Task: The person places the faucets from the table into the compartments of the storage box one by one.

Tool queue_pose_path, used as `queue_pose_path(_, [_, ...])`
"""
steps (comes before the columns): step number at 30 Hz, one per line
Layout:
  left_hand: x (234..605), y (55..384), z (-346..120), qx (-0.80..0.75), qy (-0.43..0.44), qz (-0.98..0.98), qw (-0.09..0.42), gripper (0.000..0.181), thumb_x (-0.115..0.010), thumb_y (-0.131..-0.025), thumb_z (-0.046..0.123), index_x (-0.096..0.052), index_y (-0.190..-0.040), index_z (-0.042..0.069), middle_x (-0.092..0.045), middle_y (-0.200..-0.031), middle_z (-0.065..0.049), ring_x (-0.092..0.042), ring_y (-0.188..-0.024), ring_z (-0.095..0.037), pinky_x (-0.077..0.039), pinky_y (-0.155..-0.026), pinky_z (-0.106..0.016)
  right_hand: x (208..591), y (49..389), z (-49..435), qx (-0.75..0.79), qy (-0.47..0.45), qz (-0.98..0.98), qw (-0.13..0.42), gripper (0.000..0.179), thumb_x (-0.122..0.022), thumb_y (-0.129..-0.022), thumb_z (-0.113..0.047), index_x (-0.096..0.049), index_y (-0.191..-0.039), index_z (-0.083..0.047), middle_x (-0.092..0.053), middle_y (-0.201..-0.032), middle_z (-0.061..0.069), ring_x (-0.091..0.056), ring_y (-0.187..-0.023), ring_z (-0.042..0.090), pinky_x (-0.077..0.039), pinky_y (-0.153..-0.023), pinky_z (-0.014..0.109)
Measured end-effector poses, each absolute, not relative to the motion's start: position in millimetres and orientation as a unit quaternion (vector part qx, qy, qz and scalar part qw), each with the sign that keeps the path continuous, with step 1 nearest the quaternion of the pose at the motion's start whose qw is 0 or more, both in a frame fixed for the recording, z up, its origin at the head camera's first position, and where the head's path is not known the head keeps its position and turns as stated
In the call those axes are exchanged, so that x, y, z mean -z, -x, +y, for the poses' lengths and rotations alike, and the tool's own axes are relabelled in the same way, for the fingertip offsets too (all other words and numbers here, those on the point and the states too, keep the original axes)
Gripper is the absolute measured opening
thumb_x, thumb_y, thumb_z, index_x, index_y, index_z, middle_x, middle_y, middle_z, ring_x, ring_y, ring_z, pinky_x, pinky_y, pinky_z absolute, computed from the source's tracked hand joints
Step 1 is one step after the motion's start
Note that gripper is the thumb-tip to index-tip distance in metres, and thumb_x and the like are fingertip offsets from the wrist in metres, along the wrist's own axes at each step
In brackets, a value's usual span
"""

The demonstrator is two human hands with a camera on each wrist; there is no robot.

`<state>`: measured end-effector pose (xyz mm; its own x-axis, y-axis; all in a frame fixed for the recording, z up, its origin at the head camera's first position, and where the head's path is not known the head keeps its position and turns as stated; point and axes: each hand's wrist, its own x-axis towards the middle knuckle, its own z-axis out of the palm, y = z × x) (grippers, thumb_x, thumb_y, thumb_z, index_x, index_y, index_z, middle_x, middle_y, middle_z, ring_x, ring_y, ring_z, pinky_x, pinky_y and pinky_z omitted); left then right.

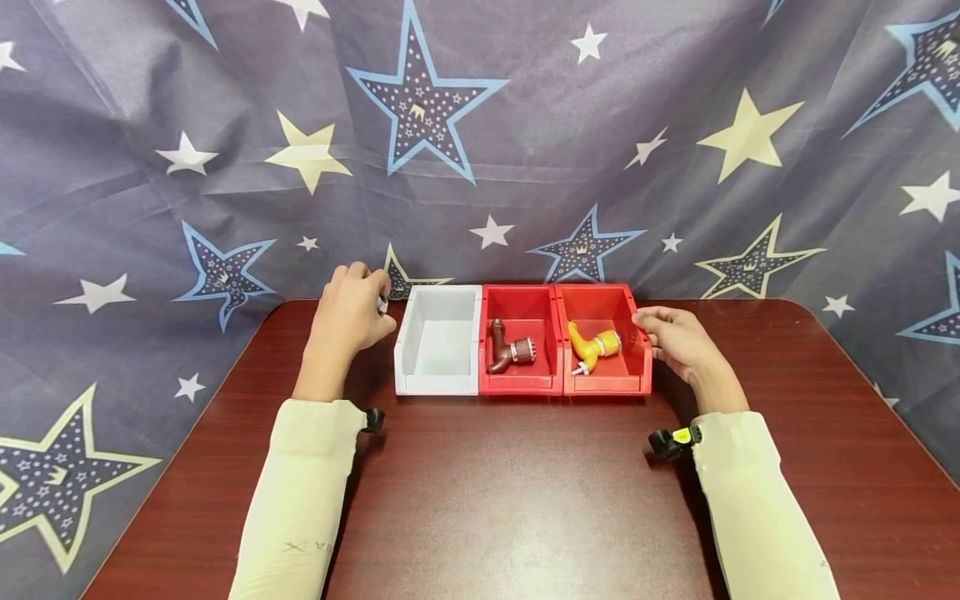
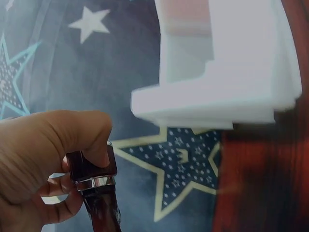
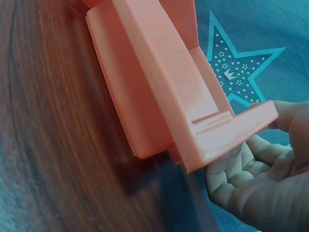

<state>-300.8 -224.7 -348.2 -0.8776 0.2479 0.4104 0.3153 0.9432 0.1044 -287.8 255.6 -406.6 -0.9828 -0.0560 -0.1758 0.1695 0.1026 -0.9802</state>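
Observation:
My left hand (image 1: 347,312) is left of the white bin (image 1: 437,382), above the table's back edge. It grips a dark, glossy tube-shaped piece (image 2: 96,182) with a silver band; the fingers hide part of it, and I cannot tell its kind. With thumb and fingers, my right hand (image 1: 678,340) pinches the side wall of the right red bin (image 1: 606,384). In that bin lies a yellow tap (image 1: 592,346) with a pale collar. The middle red bin (image 1: 521,384) has a brown tap (image 1: 510,348) in it.
The three bins stand side by side at the back of a dark red wooden table (image 1: 510,483). Behind them hangs a grey cloth (image 1: 525,192) printed with stars. A small black device (image 1: 667,443) sits at the right wrist, another (image 1: 373,420) at the left.

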Motion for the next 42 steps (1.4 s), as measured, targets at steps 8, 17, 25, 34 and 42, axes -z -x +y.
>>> queue_pose_path(8, [341,293,-203,0.075,0.174,-0.952,0.239,0.024,-0.072,-0.068,0.005,-0.063,-0.090,0.007,-0.057,-0.096,-0.018,-0.052,-0.093,-0.043,-0.046,-0.074,-0.058,407,292,255,0.668,-0.045,0.738,0.083,0.040,-0.057,-0.105,-0.021,-0.050,-0.135,0.006,-0.066,-0.097,-0.004,-0.065,-0.080,0.010,-0.059,-0.075,0.025])
queue_pose_path(17, [341,289,-174,0.057,0.216,-0.940,0.259,0.029,-0.075,-0.063,0.005,-0.067,-0.090,0.007,-0.059,-0.090,-0.015,-0.054,-0.086,-0.040,-0.049,-0.069,-0.054,405,291,256,0.671,-0.046,0.735,0.083,0.044,-0.058,-0.105,-0.021,-0.048,-0.137,0.008,-0.067,-0.095,-0.005,-0.065,-0.081,0.009,-0.059,-0.075,0.024])
queue_pose_path(25, [346,288,-150,0.022,0.237,-0.940,0.245,0.028,-0.076,-0.064,0.009,-0.066,-0.090,0.008,-0.062,-0.093,-0.015,-0.057,-0.087,-0.040,-0.051,-0.066,-0.053,408,290,259,0.668,-0.053,0.737,0.085,0.044,-0.057,-0.105,-0.023,-0.048,-0.139,0.005,-0.066,-0.099,-0.004,-0.065,-0.084,0.011,-0.059,-0.079,0.026])
queue_pose_path(34, [348,287,-133,0.010,0.251,-0.939,0.234,0.028,-0.077,-0.064,0.012,-0.064,-0.088,0.009,-0.060,-0.090,-0.014,-0.056,-0.086,-0.038,-0.051,-0.067,-0.051,408,288,259,0.674,-0.049,0.732,0.088,0.045,-0.058,-0.105,-0.022,-0.048,-0.138,0.007,-0.067,-0.097,-0.005,-0.066,-0.082,0.010,-0.059,-0.077,0.025])
queue_pose_path(42, [349,287,-122,0.010,0.259,-0.945,0.200,0.029,-0.078,-0.063,0.014,-0.063,-0.087,0.010,-0.059,-0.089,-0.013,-0.058,-0.088,-0.038,-0.053,-0.072,-0.051,410,289,259,0.676,-0.051,0.730,0.087,0.044,-0.057,-0.105,-0.022,-0.049,-0.139,0.005,-0.068,-0.100,-0.004,-0.066,-0.084,0.010,-0.059,-0.077,0.025])
